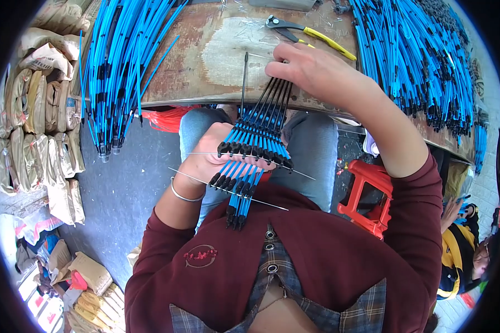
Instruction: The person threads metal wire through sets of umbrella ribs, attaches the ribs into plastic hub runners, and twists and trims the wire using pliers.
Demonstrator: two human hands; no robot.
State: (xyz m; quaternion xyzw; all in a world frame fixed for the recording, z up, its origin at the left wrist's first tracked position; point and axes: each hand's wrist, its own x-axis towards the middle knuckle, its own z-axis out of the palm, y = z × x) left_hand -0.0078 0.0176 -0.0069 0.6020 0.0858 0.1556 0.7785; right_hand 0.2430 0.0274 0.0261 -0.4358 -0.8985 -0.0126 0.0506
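My left hand [208, 152] is wrapped around a fan of thin blue rods [250, 136] with black joints, held over my lap. Two long metal wires [303, 175] run crosswise through rows of the black joints. Toward the table the rods narrow into black stems, which come together beneath my right hand [303, 66]. One black stem [244, 83] stands apart on the left, and a thin wire [259, 56] reaches from its tip to my right hand's pinched thumb and fingers. The exact grip there is partly hidden by the fingers.
Pliers with yellow handles [330, 43] lie on the worn wooden table [194, 61] near scattered small pins. Piles of blue rods [122, 50] and more blue rods [411, 61] flank them. A red stool [366, 194] stands right; brown paper packages [39, 111] are stacked left. Another person sits far right.
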